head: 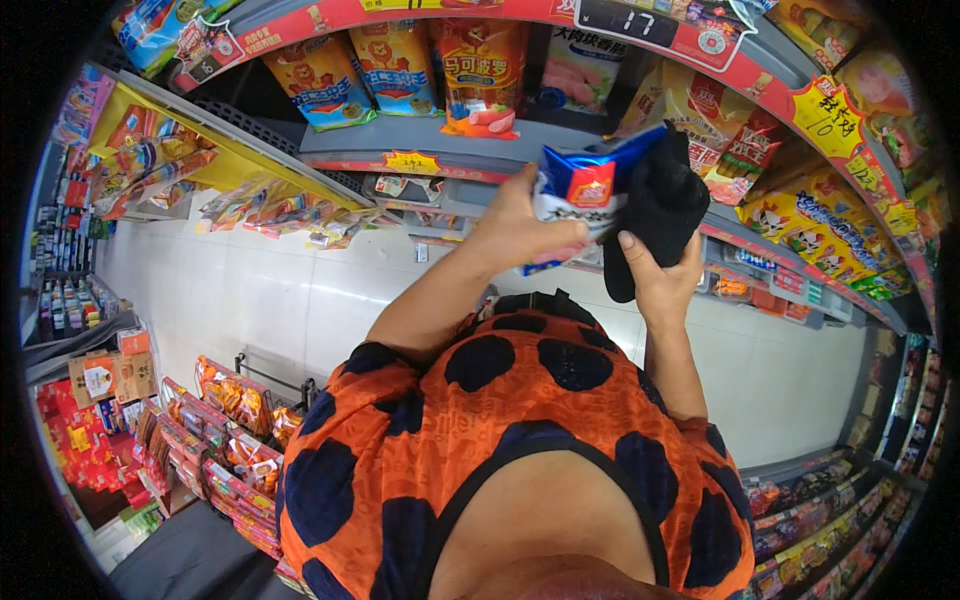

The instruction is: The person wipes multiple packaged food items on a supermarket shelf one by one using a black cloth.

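Note:
My left hand grips the side of a blue, white and red sausage packet, its thumb across the lower front. The packet stands tilted in front of the shelf and bears writing. Close beside it, my right hand holds a black fabric item, thumb in front; its exact kind is unclear. The fabric overlaps or nearly touches the packet's right edge. Behind both hands, a grey shelf carries upright sausage bags. Among them are an orange bag and a similar blue-and-white packet set back in shadow.
A shelf edge with price tags curves overhead. Yellow candy-like bags line the right side. Hanging snack packs project at left over the pale tiled floor. Behind on the left stands a rack of packaged snacks.

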Tool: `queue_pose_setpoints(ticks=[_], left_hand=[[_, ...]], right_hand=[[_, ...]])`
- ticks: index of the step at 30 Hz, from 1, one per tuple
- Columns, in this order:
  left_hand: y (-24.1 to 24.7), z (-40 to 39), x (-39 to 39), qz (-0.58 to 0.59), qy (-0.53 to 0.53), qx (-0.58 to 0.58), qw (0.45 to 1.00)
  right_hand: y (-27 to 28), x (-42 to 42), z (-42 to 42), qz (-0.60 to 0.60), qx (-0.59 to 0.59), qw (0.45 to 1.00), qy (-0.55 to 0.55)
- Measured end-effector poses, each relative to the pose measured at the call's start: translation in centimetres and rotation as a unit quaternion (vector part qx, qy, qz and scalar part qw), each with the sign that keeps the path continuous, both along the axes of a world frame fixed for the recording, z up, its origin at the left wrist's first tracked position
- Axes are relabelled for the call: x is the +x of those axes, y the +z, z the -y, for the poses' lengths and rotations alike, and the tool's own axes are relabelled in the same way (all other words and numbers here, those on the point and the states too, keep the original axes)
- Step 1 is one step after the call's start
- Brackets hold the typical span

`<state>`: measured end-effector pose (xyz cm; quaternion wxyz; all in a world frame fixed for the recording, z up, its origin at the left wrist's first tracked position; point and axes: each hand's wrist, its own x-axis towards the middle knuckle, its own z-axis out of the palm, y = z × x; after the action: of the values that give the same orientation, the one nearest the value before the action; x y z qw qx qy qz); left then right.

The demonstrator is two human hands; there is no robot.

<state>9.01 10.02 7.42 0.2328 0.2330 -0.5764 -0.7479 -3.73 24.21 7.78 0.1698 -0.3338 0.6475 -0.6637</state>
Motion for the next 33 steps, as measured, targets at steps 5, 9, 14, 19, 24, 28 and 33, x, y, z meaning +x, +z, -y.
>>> queue_pose_setpoints(ticks=[5, 9, 14, 19, 24, 28, 33], left_hand=[[0.3, 4.4, 3.7, -0.068, 0.052, -0.002, 0.996], [3.4, 7.8, 6.2, -0.079, 0.102, -0.056, 0.990], [1.8, 14.3, 9.4, -0.120, 0.156, -0.095, 0.976], [1.0, 18.4, 10.7, -0.096, 0.108, -0.073, 0.987], [1.1, 20.5, 10.3, -0.081, 0.026, -0.081, 0.993], [-1.1, 22.1, 10.0, -0.067, 0.056, -0.089, 0.992], [-1.2, 22.1, 10.0, -0.020, 0.078, -0.054, 0.995]], right_hand=[[0.8, -0.1, -0.6, 0.069, -0.023, 0.997, -0.004], [0.1, -0.7, -2.2, 0.072, -0.008, 0.997, -0.041], [-0.7, -0.8, -3.7, 0.126, -0.002, 0.990, -0.065], [-1.2, -0.6, -4.1, 0.179, 0.003, 0.981, -0.079], [-1.5, -0.2, -3.9, 0.193, 0.017, 0.978, -0.081], [-1.2, 0.3, -3.5, 0.200, 0.021, 0.977, -0.078], [-1.6, 0.2, -3.7, 0.218, 0.017, 0.972, -0.087]])
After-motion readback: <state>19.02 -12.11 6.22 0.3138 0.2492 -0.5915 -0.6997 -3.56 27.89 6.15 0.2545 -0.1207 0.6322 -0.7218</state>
